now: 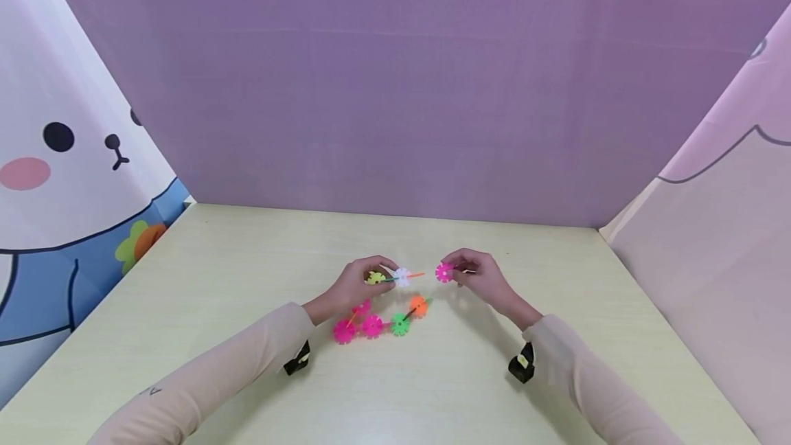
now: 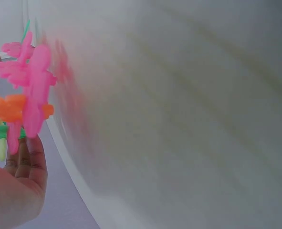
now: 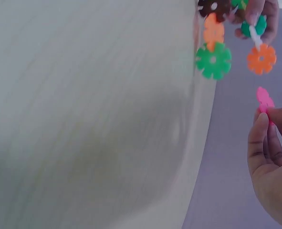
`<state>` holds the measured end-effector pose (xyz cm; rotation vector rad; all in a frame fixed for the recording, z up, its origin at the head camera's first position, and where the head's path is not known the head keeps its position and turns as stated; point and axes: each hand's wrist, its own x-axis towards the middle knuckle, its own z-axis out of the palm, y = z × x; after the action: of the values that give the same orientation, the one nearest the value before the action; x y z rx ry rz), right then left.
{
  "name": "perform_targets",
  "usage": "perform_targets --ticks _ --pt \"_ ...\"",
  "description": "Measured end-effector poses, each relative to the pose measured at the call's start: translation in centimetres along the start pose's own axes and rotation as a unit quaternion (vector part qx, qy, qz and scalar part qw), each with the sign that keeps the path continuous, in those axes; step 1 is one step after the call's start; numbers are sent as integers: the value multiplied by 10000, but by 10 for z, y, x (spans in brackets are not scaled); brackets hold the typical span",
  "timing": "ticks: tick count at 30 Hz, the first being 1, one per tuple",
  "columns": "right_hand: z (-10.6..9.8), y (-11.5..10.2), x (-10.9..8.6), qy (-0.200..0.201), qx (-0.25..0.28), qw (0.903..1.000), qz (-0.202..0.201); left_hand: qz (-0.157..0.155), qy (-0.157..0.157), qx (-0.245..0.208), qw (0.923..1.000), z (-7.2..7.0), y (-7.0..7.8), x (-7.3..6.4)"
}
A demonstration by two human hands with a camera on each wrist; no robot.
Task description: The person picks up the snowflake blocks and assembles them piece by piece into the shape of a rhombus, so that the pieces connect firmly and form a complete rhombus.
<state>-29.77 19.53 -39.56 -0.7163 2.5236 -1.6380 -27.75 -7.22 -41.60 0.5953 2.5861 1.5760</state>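
Notched plastic snowflake discs are joined edge to edge. My left hand pinches a linked run of them: a yellow disc, a green one, a white disc and an orange disc at its free end. Below that hand stretches a bent row with pink discs, a green disc, a dark brown disc and another orange disc. Between thumb and fingers, my right hand pinches a single pink disc, a short gap to the right of the orange end.
A pale wood-grain table lies under both hands. Behind it rises a purple cloth backdrop. Cartoon-printed cloth hangs at the left and a pink-and-white one at the right. Black wrist cameras sit under the sleeves.
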Motion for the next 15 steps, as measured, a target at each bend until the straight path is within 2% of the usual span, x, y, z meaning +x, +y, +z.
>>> perform_targets --ticks 3,10,15 --pt "5 -4 2 -1 108 9999 -15 16 3 5 10000 0 0 0" --pt "14 -37 -2 -10 188 9998 73 40 -1 8 10000 0 1 0" --pt "15 -28 2 36 274 9996 72 42 16 9 10000 0 1 0"
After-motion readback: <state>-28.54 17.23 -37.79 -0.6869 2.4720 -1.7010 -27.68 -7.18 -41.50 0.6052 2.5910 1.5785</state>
